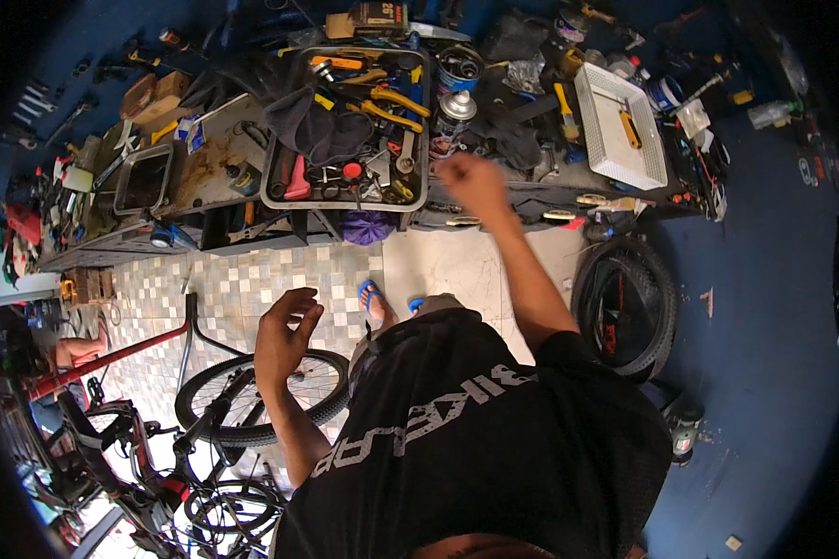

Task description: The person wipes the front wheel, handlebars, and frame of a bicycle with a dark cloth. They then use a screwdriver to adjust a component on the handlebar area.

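Note:
My right hand (476, 189) reaches over the front edge of the workbench, just right of a metal tool tray (421, 191). Its fingers are smeared by motion and point toward the base of a spray can (456, 114) with a silver top; whether they touch anything I cannot make out. My left hand (287, 333) hangs in the air above the tiled floor, fingers curved and apart, with nothing visible in it. In the tray lie yellow-handled pliers (389, 114), a dark cloth (312, 130), a red-handled tool (298, 179) and several small tools.
A white basket (657, 166) with a yellow-handled tool stands on the bench's right side. A small metal pan (165, 177) sits at its left. Tyres (667, 321) lean by the blue wall. Bicycle wheel (196, 391) and bicycle parts (140, 447) are at my left; someone's leg (79, 349) shows beyond.

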Demonstrator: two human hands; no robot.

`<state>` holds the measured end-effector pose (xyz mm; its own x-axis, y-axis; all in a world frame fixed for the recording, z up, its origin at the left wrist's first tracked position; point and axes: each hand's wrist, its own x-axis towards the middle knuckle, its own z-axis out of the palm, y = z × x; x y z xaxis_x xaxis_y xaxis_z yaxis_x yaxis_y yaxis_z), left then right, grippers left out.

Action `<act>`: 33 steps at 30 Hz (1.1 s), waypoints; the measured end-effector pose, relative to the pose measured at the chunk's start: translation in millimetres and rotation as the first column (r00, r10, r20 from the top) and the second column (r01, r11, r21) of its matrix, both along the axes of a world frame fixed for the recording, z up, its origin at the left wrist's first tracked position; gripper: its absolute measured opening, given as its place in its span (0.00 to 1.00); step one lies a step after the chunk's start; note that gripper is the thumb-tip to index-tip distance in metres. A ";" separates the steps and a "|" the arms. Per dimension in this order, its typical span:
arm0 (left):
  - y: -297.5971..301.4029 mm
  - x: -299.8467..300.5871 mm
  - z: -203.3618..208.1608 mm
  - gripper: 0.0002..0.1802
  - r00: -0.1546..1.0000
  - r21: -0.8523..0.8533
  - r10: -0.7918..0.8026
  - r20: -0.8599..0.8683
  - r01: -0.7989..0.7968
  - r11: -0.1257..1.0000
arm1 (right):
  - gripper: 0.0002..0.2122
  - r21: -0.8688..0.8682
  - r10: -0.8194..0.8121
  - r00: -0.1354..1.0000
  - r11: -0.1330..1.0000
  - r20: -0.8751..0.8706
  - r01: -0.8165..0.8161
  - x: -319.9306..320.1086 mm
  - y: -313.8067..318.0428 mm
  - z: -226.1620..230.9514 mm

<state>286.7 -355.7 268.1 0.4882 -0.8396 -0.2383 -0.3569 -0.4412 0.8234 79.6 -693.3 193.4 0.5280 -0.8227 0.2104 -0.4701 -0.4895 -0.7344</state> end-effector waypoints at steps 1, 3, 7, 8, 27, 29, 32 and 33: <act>-2.6 3.0 0.0 0.17 1.000 -0.001 -0.005 0.008 0.005 1.000 | 0.08 -0.117 -0.181 0.958 0.981 -0.224 0.157 -22.5 -23.2 -4.4; -11.9 7.3 -1.9 0.18 0.998 0.001 -0.058 0.015 0.058 0.998 | 0.10 -0.140 -0.221 0.879 0.974 -0.423 0.177 -51.0 -50.4 -12.2; -28.2 -0.3 4.0 0.18 0.989 -0.012 -0.126 0.075 0.128 0.992 | 0.17 -0.212 -0.120 0.782 0.977 -0.611 -0.016 -62.9 -77.0 -36.8; -27.4 -3.6 6.7 0.18 0.989 -0.015 -0.122 0.080 0.123 0.992 | 0.19 -0.213 -0.087 0.743 0.974 -0.664 -0.076 -59.6 -83.7 -43.1; 254.2 -178.0 118.1 0.11 0.551 -0.178 0.754 0.357 -0.752 0.634 | 0.17 -0.135 0.438 0.754 0.893 0.489 -0.430 -4.2 -24.6 114.5; 299.2 -188.5 151.1 0.10 0.307 -0.377 0.786 0.537 -0.746 0.549 | 0.19 -0.235 0.618 0.662 0.781 0.424 -0.579 15.2 23.6 146.5; 377.5 -193.5 189.3 0.11 0.021 -0.506 0.807 0.590 -0.769 0.390 | 0.21 -0.330 0.781 0.439 0.598 0.444 -0.730 39.5 119.4 187.4; 402.3 -194.7 197.4 0.11 -0.065 -0.566 0.809 0.584 -0.748 0.348 | 0.22 -0.249 0.751 0.382 0.575 0.539 -0.779 43.3 158.4 198.7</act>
<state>92.0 46.7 465.5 0.7536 0.2156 0.6210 -0.1913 -0.8319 0.5210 122.9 -534.9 392.1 0.7382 -0.1446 0.6589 0.5671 -0.3960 -0.7222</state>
